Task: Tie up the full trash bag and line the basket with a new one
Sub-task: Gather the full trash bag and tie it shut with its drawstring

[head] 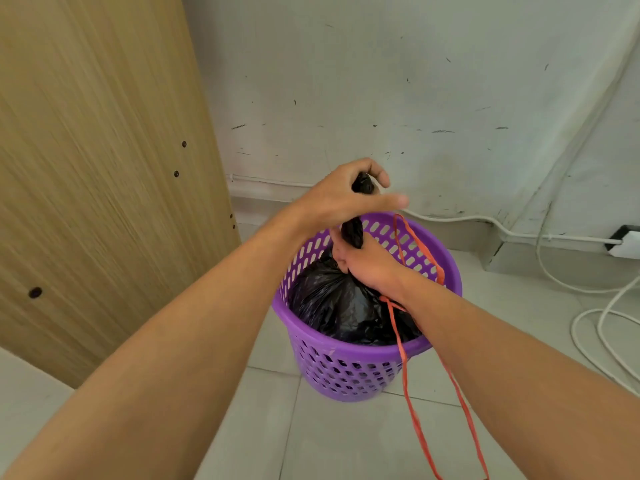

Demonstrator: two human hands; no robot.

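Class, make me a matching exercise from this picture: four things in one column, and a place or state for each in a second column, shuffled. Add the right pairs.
1 trash bag
2 basket
3 orange string
4 white cable

a stands on the tiled floor
b draped over the right wrist
c neck gripped by both hands
d lies looped on the floor, right

Pairs: 1-c, 2-a, 3-b, 4-d

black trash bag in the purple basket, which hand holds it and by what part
Both hands grip the black plastic trash bag by its twisted neck: the left hand near the top end, the right hand lower, just above the bulging body.
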